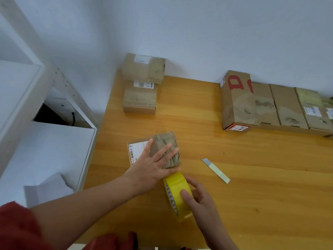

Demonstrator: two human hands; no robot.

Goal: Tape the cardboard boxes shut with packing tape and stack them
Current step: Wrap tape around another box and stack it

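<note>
The left hand (153, 165) lies flat, fingers (166, 150) spread, on the small box (165, 150) near the bench (252, 177) edge, while the right hand (200, 197) clenches the yellow tape roll (177, 193) touching the box's near side.

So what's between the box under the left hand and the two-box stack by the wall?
Head view: nothing; bare table separates the small box from the stack.

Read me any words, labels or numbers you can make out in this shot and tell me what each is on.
Large red letter "D", a second red mark cut off: big box by the wall.
White label with a logo and characters, too blurred to read: small box under the left hand.
Barcode labels on the stacked boxes: too small.
Tape roll markings: illegible.
</note>
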